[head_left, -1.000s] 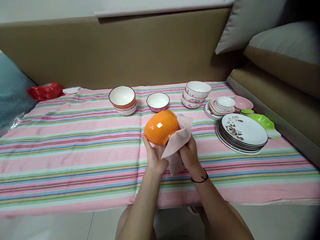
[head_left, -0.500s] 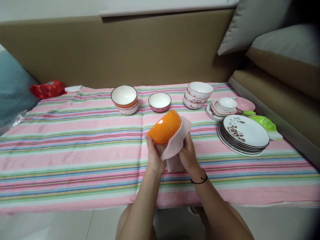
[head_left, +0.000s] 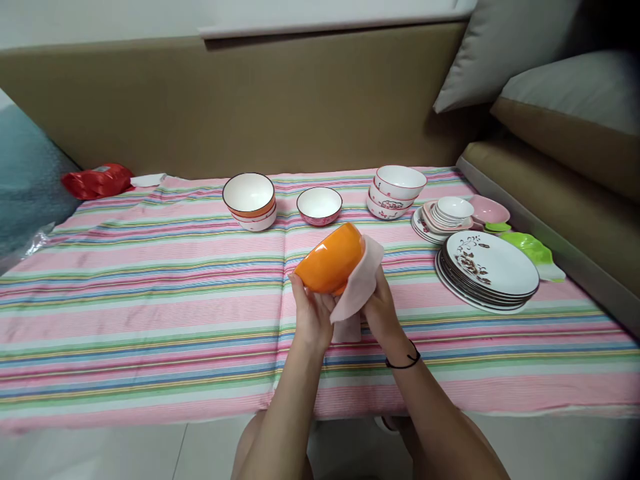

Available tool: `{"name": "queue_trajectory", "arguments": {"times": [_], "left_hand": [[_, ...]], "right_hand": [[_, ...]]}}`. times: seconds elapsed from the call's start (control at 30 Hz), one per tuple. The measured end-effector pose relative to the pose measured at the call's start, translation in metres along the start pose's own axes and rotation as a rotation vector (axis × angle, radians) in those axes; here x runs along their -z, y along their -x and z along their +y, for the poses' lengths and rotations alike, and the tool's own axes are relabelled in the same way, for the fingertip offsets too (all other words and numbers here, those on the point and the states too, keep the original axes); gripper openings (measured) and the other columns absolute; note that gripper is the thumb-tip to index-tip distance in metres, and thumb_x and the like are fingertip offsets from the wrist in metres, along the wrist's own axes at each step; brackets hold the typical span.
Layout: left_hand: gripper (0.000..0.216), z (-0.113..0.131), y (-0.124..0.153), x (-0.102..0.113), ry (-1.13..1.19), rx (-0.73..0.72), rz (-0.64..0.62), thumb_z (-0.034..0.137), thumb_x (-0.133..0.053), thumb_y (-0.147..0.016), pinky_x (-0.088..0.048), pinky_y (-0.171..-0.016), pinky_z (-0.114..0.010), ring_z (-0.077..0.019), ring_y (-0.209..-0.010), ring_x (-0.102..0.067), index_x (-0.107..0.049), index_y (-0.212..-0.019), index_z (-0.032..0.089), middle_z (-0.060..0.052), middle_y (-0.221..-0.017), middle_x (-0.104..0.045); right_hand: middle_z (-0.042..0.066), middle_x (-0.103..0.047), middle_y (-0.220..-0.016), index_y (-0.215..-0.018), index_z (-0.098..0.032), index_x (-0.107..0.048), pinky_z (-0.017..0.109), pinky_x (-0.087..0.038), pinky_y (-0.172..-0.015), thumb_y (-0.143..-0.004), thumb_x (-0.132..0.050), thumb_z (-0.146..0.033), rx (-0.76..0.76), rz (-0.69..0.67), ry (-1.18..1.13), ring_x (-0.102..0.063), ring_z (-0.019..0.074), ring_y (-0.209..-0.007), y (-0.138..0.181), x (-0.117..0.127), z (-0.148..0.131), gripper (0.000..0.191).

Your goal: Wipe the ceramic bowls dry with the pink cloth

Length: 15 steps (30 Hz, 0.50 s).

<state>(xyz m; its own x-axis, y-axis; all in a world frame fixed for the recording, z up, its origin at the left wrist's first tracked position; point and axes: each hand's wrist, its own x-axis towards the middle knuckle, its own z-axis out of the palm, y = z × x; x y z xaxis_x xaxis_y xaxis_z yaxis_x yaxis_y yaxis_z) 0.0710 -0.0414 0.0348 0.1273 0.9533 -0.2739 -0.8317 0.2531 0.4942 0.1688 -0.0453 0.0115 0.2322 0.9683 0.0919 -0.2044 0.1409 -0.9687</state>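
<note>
A glossy orange bowl (head_left: 331, 260) is held tilted above the striped cloth, its outer side toward me. My left hand (head_left: 313, 313) grips it from the lower left, thumb on the rim side and fingers underneath. A pale pink cloth (head_left: 361, 277) lies against the bowl's right side. My right hand (head_left: 381, 308) is closed on this cloth and presses it to the bowl; its fingertips are hidden behind the fabric. Just beyond the orange bowl stands a small red-patterned bowl (head_left: 320, 205) with a white inside.
Stacked bowls (head_left: 249, 200) stand back left, and another bowl stack (head_left: 397, 190) back right. At right are brown-flowered plates (head_left: 493, 267), small white dishes (head_left: 454, 209), a pink dish (head_left: 489, 209) and a green leaf-shaped dish (head_left: 530, 248). A red plastic package (head_left: 97, 181) lies far left.
The cloth has slid slightly along the bowl's right side, and my right hand has shifted a little with it. The orange bowl stays in my left hand, nearly in the same spot.
</note>
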Motion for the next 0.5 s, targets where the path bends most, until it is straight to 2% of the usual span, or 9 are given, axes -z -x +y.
{"name": "queue_trajectory", "arguments": {"times": [0.1, 0.17, 0.37, 0.5], "left_hand": [[0.069, 0.0002, -0.0009, -0.0031, 0.017, -0.004, 0.075, 0.066, -0.029, -0.092, -0.047, -0.102, -0.035, -0.0269, -0.124, -0.056, -0.061, -0.125, 0.014, -0.012, -0.122, -0.067], [0.067, 0.0011, -0.0010, -0.0042, 0.021, -0.009, 0.109, 0.064, -0.030, -0.092, -0.046, -0.102, -0.032, -0.0259, -0.126, -0.054, -0.060, -0.126, 0.014, -0.012, -0.124, -0.067], [0.070, 0.0031, -0.0016, -0.0024, 0.015, -0.014, 0.069, 0.066, -0.031, -0.091, -0.048, -0.101, -0.034, -0.0274, -0.123, -0.057, -0.060, -0.126, 0.013, -0.014, -0.122, -0.067], [0.070, 0.0026, -0.0022, -0.0018, 0.023, -0.033, 0.039, 0.067, -0.030, -0.091, -0.047, -0.101, -0.035, -0.0270, -0.122, -0.057, -0.061, -0.125, 0.014, -0.014, -0.123, -0.067]], "right_hand": [[0.008, -0.059, -0.128, -0.134, -0.024, -0.042, 0.037, -0.051, -0.094, -0.070, -0.073, -0.028, 0.083, -0.058, 0.118, -0.057, 0.0256, -0.117, 0.0006, -0.0024, 0.0012, 0.072], [0.010, -0.057, -0.131, -0.136, -0.021, -0.041, 0.037, -0.050, -0.097, -0.067, -0.075, -0.025, 0.124, -0.074, 0.198, -0.054, 0.0274, -0.121, 0.0001, -0.0031, 0.0025, 0.077], [0.012, -0.065, -0.120, -0.129, -0.020, -0.047, 0.039, -0.055, -0.088, -0.065, -0.075, -0.028, 0.125, -0.031, 0.234, -0.062, 0.0293, -0.108, 0.0000, -0.0009, 0.0048, 0.070], [0.011, -0.064, -0.119, -0.123, -0.021, -0.052, 0.040, -0.054, -0.090, -0.066, -0.075, -0.026, 0.145, 0.011, 0.190, -0.061, 0.0286, -0.109, 0.0011, -0.0006, 0.0054, 0.062]]}}
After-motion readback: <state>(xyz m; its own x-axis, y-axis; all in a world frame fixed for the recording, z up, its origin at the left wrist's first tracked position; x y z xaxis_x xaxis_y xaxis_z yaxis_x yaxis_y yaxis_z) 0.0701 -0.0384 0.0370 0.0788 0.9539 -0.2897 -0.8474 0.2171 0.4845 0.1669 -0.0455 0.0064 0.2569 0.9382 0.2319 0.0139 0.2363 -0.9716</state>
